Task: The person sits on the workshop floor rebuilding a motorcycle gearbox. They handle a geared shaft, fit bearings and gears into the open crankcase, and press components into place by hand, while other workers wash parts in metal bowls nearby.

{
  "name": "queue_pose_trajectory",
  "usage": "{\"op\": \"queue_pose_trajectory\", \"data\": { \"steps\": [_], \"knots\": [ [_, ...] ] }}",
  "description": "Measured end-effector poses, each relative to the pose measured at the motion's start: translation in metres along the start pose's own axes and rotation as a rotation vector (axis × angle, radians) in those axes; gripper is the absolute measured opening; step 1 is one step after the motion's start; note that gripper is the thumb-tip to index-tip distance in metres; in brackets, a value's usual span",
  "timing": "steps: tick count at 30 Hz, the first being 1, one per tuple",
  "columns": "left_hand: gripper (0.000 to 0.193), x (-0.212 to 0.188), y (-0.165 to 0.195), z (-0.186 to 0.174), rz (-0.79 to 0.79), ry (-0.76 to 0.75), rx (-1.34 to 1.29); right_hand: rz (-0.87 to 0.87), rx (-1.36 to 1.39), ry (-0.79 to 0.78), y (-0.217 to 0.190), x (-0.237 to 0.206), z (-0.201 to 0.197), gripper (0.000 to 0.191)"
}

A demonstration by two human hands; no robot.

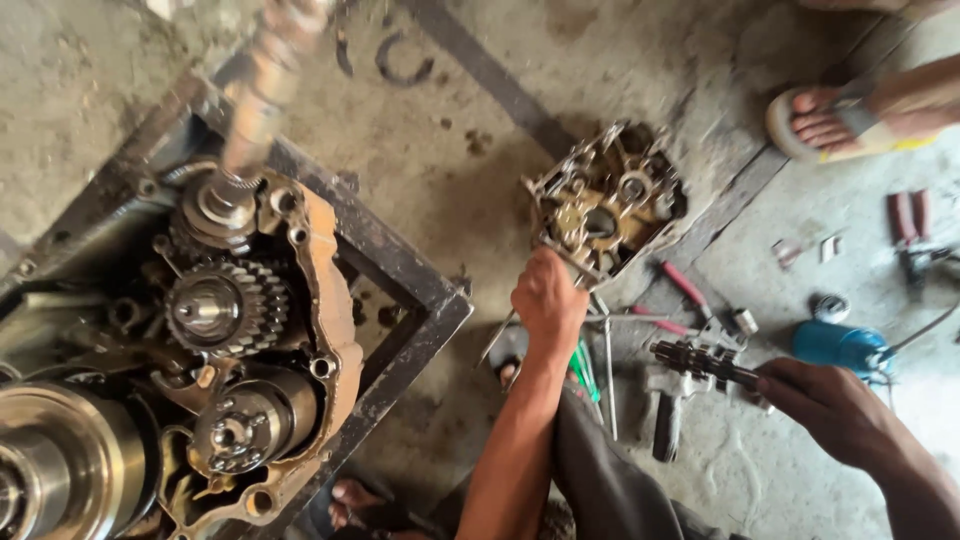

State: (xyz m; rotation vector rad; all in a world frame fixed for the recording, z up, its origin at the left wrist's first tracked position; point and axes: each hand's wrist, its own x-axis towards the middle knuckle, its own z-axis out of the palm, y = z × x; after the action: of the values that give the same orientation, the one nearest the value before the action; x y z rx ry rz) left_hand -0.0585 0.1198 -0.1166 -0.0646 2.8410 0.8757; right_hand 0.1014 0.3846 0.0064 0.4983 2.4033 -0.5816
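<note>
Metal engine cover [606, 200] gripped by left hand [546, 300]; right hand [825, 405] clasps gear shaft [700, 362]

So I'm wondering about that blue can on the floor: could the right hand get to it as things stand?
Probably not freely: the right hand is shut on a gear shaft. The blue can lies close beside it on the floor, nothing between.

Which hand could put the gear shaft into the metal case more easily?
Probably the right hand: it already holds the gear shaft. The left hand is busy gripping the metal case.
</note>
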Motion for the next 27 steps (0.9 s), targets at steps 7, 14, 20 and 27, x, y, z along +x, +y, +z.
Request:
{"op": "queue_pose_trajectory", "data": {
  "steps": [7,14,20,27],
  "knots": [
    [0.063,-0.028,0.017,-0.055,0.182,0.104,-0.175,0.233,-0.201,0.206,-0.044,-0.012,-0.094,0.034],
    [0.096,-0.085,0.055,-0.306,0.379,-0.046,-1.164,-0.742,0.370,0.169,-0.234,-0.030,-0.223,0.026],
    [0.073,-0.146,0.040,-0.444,0.491,0.103,-1.715,-1.261,0.159,-0.036,-0.402,-0.119,-0.247,0.021],
    [0.057,-0.184,-0.014,-0.489,0.286,0.374,-1.292,-1.197,0.476,-0.195,-0.488,-0.173,-0.182,0.030]
  ]
}}
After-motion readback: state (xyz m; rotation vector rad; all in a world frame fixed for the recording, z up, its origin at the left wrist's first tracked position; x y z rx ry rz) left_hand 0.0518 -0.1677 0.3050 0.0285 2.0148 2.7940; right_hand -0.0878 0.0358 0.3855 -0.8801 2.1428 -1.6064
